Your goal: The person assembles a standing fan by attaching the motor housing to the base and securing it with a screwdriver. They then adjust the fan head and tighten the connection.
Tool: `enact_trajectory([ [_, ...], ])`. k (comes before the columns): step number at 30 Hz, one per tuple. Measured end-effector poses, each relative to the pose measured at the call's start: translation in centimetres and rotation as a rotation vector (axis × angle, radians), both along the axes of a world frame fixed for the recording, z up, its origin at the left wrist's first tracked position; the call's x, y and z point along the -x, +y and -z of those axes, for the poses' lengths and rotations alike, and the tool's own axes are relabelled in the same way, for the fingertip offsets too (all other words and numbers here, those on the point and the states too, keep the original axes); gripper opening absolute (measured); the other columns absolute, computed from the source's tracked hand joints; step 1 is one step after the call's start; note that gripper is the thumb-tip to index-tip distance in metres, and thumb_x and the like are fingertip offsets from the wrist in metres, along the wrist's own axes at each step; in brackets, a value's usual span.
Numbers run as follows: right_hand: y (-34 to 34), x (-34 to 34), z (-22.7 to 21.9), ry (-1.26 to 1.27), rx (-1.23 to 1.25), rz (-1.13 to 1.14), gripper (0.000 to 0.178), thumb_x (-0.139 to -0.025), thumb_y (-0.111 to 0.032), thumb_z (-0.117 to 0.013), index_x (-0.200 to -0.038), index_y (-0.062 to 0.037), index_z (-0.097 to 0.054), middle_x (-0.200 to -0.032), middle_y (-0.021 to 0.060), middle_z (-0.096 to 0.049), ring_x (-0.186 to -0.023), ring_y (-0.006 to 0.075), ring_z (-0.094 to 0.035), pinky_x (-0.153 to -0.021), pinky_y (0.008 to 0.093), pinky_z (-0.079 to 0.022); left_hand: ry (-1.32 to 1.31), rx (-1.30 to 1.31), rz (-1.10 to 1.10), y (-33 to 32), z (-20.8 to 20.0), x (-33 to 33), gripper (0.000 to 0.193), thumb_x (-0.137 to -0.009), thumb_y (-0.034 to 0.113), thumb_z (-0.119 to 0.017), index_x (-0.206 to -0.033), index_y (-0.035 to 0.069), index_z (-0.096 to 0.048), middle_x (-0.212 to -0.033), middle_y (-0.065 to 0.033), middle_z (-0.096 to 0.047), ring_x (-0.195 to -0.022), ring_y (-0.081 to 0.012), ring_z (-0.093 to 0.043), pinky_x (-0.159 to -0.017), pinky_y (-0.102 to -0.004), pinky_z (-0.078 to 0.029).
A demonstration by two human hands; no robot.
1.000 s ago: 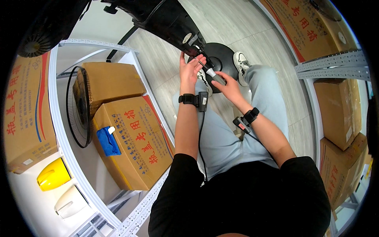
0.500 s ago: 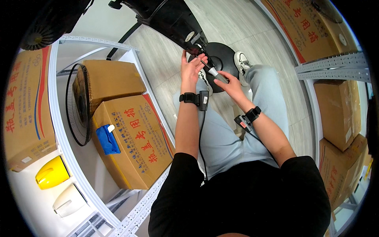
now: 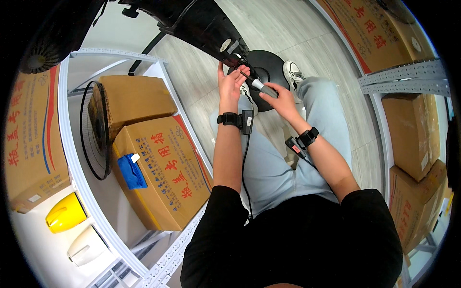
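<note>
In my right hand [image 3: 282, 102] is a screwdriver [image 3: 263, 87] with a grey and white handle, the fingers closed round its grip. Its dark shaft points up and left at the lower end of a long black plastic housing [image 3: 211, 31]; the tip is too small to make out. My left hand [image 3: 231, 85] lies just under that end, palm up, fingers spread beside the shaft and thumb near the housing. What the left fingertips touch is unclear. A small round pale disc [image 3: 225, 45] sits on the housing. Below it on the floor is a round black base [image 3: 261, 65].
Left, a white metal shelf [image 3: 103, 201] holds cardboard boxes [image 3: 163, 173], a round black fan grille [image 3: 96, 129], a blue cloth-like packet [image 3: 132, 171] and yellow [image 3: 66, 213] and white [image 3: 88, 247] plastic shells. Boxes [image 3: 413, 134] fill the right rack. Cables hang from both wrist straps.
The view has shifted slightly. The black housing appears a little further left and lower. My right hand still grips the screwdriver, which has moved slightly up and left; my left hand stays beside the shaft.
</note>
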State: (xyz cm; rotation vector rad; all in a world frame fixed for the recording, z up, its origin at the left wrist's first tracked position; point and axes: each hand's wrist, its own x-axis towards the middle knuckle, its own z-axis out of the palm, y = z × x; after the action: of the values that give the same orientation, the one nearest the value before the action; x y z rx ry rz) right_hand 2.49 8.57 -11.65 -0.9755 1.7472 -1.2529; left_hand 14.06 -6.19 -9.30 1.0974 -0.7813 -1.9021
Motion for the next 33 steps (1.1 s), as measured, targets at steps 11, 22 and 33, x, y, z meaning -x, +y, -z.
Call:
enact_trajectory([
  [11,0.6,-1.1,-1.3,0.276,0.139,0.05,0.042,-0.075,-0.022,-0.074,-0.113,-0.0105,-0.061,-0.097,0.0147,-0.063,-0.092,0.0329,-0.062,-0.079,0.038,-0.049,0.045,0.029,0.023,-0.3,0.7,-0.1,0.07,-0.09,-0.01,-0.039,-0.147,0.015,-0.007,-0.117,-0.0326,-0.051,-0.102,-0.0381,-0.061,-0.086,-0.0452,-0.055],
  [22,-0.1,0.3,-0.5,0.171,0.0,-0.029,0.047,-0.073,-0.03,-0.076,-0.113,-0.0108,-0.062,-0.099,0.015,-0.066,-0.093,0.0296,-0.064,-0.079,0.036,-0.05,0.062,-0.083,0.02,0.0,0.3,0.0,0.044,-0.089,-0.007,-0.043,-0.131,-0.004,-0.029,-0.112,-0.0303,-0.055,-0.102,-0.039,-0.061,-0.087,-0.0455,-0.055],
  [33,2.0,4.9,0.4,-0.009,-0.043,0.006,0.046,-0.073,-0.029,-0.075,-0.114,-0.0129,-0.063,-0.098,0.0126,-0.065,-0.09,0.0246,-0.063,-0.079,0.0334,-0.048,0.106,-0.123,0.236,1.1,0.6,3.7,0.026,-0.095,0.004,-0.047,-0.117,-0.008,-0.045,-0.115,-0.026,-0.058,-0.105,-0.0353,-0.061,-0.092,-0.0438,-0.052],
])
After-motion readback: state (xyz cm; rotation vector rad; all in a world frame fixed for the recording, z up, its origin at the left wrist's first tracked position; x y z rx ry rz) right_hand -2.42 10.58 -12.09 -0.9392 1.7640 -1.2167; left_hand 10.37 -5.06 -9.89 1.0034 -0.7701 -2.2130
